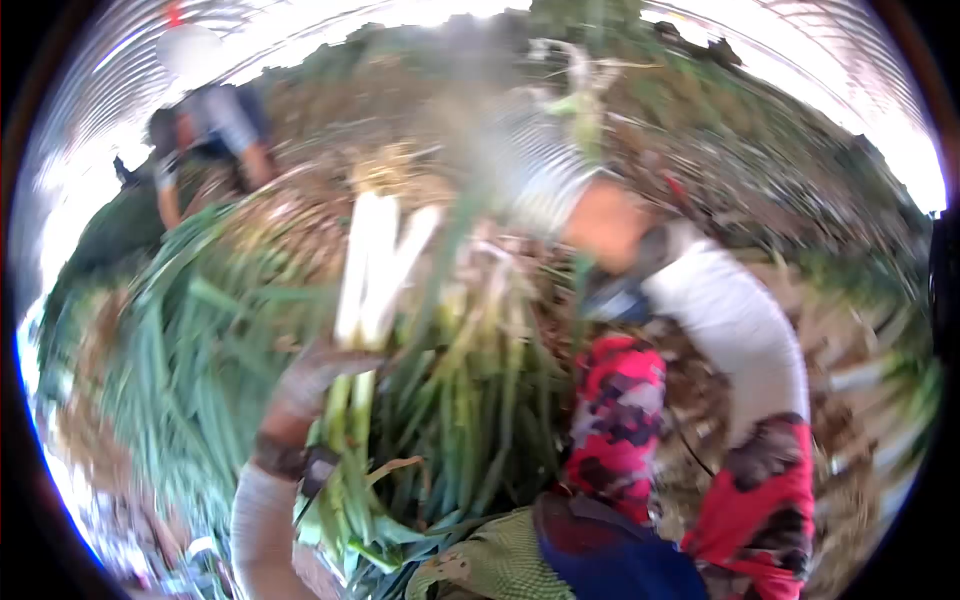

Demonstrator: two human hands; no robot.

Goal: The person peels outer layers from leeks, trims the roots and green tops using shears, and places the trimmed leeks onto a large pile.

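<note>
My left hand (325, 375), in a pale glove, is closed around several leeks (368, 270) at lower left centre. Their white stalks point up and their roots are at the top; green leaves hang below the hand. My right hand (540, 165), in a whitish glove, is raised at upper centre. Motion smears its fingers, and a long green leaf (452, 245) hangs just below it. Whether the right hand holds that leaf is unclear. More leeks (480, 380) lie just right of the left hand.
A large heap of green leaves (200, 350) spreads at the left. At the upper left a person (215, 125) bends over the plants. My knee in pink camouflage (617, 425) is at lower centre right. Soil and plant litter (850, 420) lie at the right.
</note>
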